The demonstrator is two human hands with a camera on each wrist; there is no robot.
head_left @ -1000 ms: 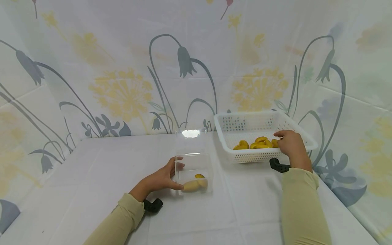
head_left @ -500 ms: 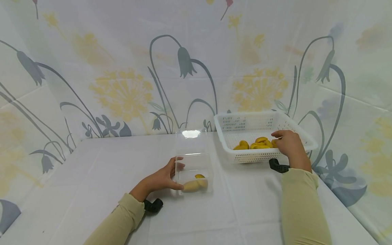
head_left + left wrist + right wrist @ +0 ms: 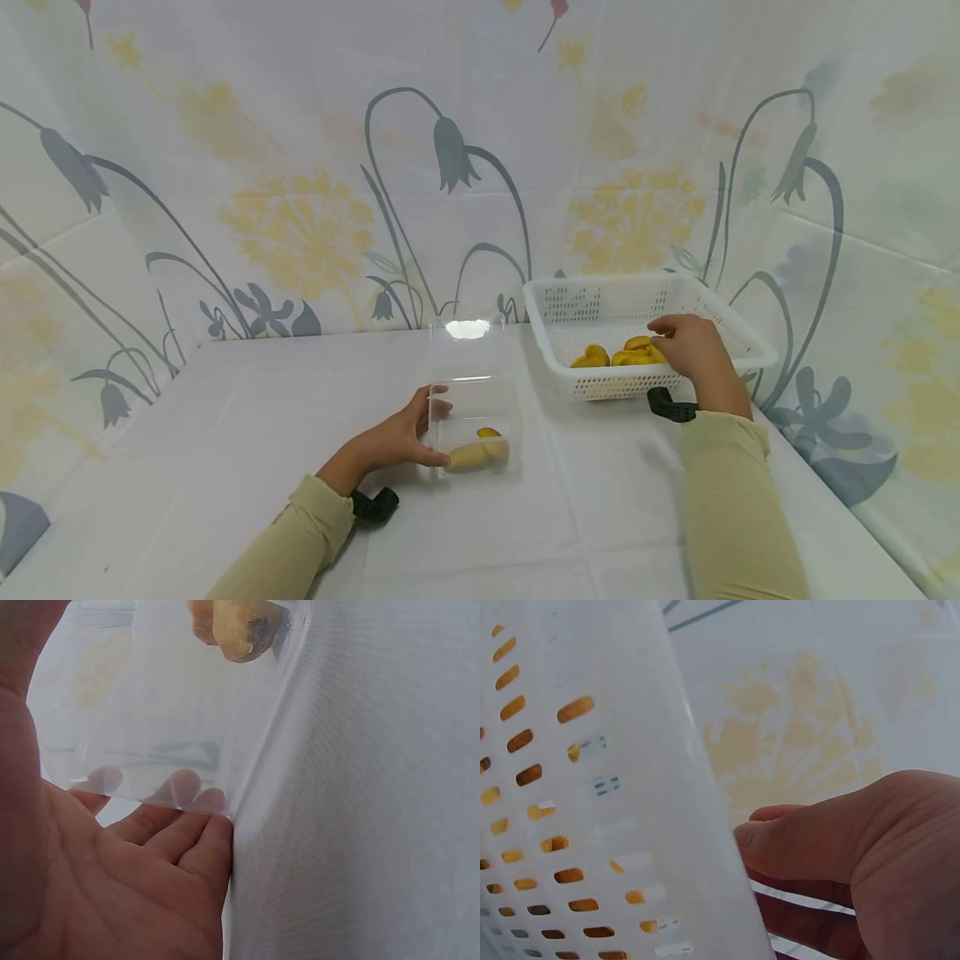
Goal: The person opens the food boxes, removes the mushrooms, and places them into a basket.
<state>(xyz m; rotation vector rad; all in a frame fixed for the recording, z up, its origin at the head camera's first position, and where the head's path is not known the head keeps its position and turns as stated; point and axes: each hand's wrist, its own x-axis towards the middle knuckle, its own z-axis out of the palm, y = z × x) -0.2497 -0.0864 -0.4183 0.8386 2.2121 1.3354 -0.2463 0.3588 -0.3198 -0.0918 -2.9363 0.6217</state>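
Note:
My left hand (image 3: 405,429) grips the left side of a clear plastic box (image 3: 487,400), thumb at the front corner and fingers farther back. Its clear lid (image 3: 468,350) stands open behind it. Inside, at the front, lie yellow, potato-like pieces (image 3: 468,456); one piece (image 3: 244,630) shows a dark patch in the left wrist view. My right hand (image 3: 690,342) reaches over the near rim of a white perforated basket (image 3: 607,385), beside several similar yellow pieces (image 3: 633,354). In the right wrist view the basket wall (image 3: 652,787) hides the fingertips, so I cannot tell whether they hold a piece.
A white cloth (image 3: 247,433) covers the table. Behind it rises a flower-printed curtain (image 3: 450,242), close to the basket's back side. The basket sits right of the box, with a narrow gap between them.
My right hand has shifted a little left over the basket and now covers the rightmost yellow piece seen before. The left hand and the box have stayed in place.

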